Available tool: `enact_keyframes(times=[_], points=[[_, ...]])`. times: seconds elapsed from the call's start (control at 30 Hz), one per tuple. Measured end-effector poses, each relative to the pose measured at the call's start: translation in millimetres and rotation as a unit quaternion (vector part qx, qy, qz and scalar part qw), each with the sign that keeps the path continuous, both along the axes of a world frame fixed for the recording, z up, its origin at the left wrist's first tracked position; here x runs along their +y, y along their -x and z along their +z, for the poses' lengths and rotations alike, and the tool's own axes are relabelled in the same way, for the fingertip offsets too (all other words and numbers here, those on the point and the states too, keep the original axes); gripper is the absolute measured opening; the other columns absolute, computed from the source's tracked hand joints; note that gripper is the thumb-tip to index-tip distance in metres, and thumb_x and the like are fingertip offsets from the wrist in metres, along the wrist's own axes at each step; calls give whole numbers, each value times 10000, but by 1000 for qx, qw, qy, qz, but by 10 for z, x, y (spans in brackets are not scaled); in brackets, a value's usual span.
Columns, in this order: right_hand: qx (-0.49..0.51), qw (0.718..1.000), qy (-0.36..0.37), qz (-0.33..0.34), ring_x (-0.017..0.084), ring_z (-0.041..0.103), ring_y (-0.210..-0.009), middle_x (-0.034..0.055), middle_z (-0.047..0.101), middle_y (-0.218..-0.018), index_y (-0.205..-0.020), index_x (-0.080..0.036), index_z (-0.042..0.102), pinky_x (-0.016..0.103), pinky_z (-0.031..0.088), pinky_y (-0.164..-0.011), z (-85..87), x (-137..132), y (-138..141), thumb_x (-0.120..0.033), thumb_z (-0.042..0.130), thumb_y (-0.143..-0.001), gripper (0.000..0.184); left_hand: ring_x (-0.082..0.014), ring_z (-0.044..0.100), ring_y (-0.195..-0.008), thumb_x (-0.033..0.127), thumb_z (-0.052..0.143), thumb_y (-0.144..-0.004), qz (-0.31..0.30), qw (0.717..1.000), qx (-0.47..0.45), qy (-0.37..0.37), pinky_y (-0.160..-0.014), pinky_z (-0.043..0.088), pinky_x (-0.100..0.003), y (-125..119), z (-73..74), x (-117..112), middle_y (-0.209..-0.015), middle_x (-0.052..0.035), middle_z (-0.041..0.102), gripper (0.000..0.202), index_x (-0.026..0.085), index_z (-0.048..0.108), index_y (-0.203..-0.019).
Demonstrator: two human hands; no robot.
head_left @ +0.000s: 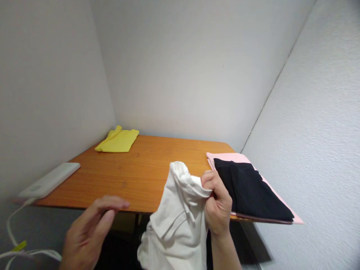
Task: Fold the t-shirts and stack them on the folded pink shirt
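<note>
1. head view: the right grip (pixel 218 200) is closed tight, pinching the top edge of a white cloth (pixel 180 221) between its bent fingers and thumb.
2. the white cloth is just left of the right grip, bunched along its upper rim, and it drops in loose folds below the grip to the bottom of the view; whether any of it touches the tabletop (pixel 157 153) i cannot tell.
3. the left grip (pixel 90 228) is spread loosely, fingers curved, a gap between thumb and forefinger; it is apart from the white cloth, to the left of it.
4. just right of the right grip a folded black cloth (pixel 250 187) lies on a folded pink cloth (pixel 225 156), which sticks out past the tabletop's edge.
5. well beyond the left grip, at the far left corner of the tabletop, lies a folded yellow cloth (pixel 119 141), one corner raised.
6. to the left of the left grip and farther off, a flat white device (pixel 52 180) rests along the tabletop's left edge, a white cable (pixel 8 224) running down from its near end.
</note>
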State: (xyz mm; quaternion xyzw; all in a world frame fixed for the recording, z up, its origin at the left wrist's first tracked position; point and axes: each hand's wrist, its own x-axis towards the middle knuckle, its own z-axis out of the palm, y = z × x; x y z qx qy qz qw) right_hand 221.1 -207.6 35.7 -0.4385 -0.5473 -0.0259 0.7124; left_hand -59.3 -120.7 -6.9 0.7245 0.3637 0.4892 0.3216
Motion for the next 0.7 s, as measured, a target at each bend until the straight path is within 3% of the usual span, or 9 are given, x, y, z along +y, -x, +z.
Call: enact_keyframes(times=[0.07, 0.13, 0.2, 0.27, 0.33, 0.4, 0.5, 0.63, 0.7], points=[[-1, 998, -26, 51, 151, 474, -737, -4, 479, -745, -646, -197, 453, 308, 373, -668, 50, -77, 153, -70, 454, -883, 268, -263, 482, -1264, 519, 584, -870, -49, 998, 20, -32, -1085, 385, -414, -295, 177, -11, -1371, -38, 540, 466, 323, 527, -1289], [-4, 997, -31, 73, 155, 472, -724, -3, 481, -718, -628, -194, 431, 317, 375, -660, 44, -131, 272, -114, 496, -892, 284, -268, 487, -1257, 582, 639, -816, -130, 991, 40, -10, -1047, 415, -389, -548, 244, -83, -1446, -69, 467, 683, 315, 419, -1405], [-14, 997, -29, 70, 158, 469, -711, -4, 475, -688, -615, -194, 400, 327, 372, -658, 11, -157, 339, -154, 521, -896, 309, -227, 618, -1011, 665, 620, -782, -247, 965, 59, 66, -855, 511, -322, -732, 197, -217, -1256, -88, 605, 674, 282, 504, -1324], [-26, 998, -20, 44, 157, 459, -699, -2, 463, -679, -612, -196, 375, 326, 361, -649, -31, -160, 358, -177, 514, -907, 326, -188, 632, -760, 800, 520, -734, -368, 916, 58, 146, -656, 517, -278, -859, 69, -384, -987, -75, 674, 700, 242, 598, -1151], [-32, 999, -1, -12, 154, 441, -689, -1, 449, -687, -622, -201, 375, 322, 343, -642, -75, -143, 346, -172, 492, -915, 316, -211, 637, -739, 906, 404, -669, -432, 885, 36, 168, -639, 531, -302, -959, -86, -554, -918, -83, 672, 812, 234, 616, -1073], [-43, 996, 14, -77, 155, 432, -690, -2, 443, -693, -639, -204, 399, 320, 332, -646, -121, -109, 325, -152, 477, -913, 289, -277, 651, -905, 889, 414, -695, -430, 892, 32, 136, -804, 550, -380, -1050, -223, -706, -1031, -107, 669, 802, 245, 611, -1131], [-89, 986, 46, -133, 176, 480, -773, 14, 498, -753, -703, -209, 478, 331, 361, -697, -188, -56, 319, -112, 454, -902, 222, -346, 553, -1189, 697, 549, -796, -356, 928, 59, 92, -1064, 411, -476, -1149, -346, -878, -1232, -131, 621, 658, 243, 577, -1271], [-78, 964, 95, -236, 211, 502, -935, 62, 539, -961, -902, -208, 532, 388, 389, -833, -279, -158, 373, -147, 499, -894, 69, -313, 561, -1210, 526, 501, -906, -255, 952, 41, 167, -1076, 418, -465, -1136, -358, -943, -1219, -119, 649, 517, 245, 548, -1337], [-59, 970, 136, -193, 177, 506, -805, 22, 513, -847, -850, -211, 493, 331, 410, -754, -341, -319, 410, -200, 524, -905, 64, -300, 567, -1209, 490, 487, -925, -232, 952, 28, 196, -1076, 422, -461, -1092, -321, -930, -1202, -109, 657, 501, 244, 526, -1359]])
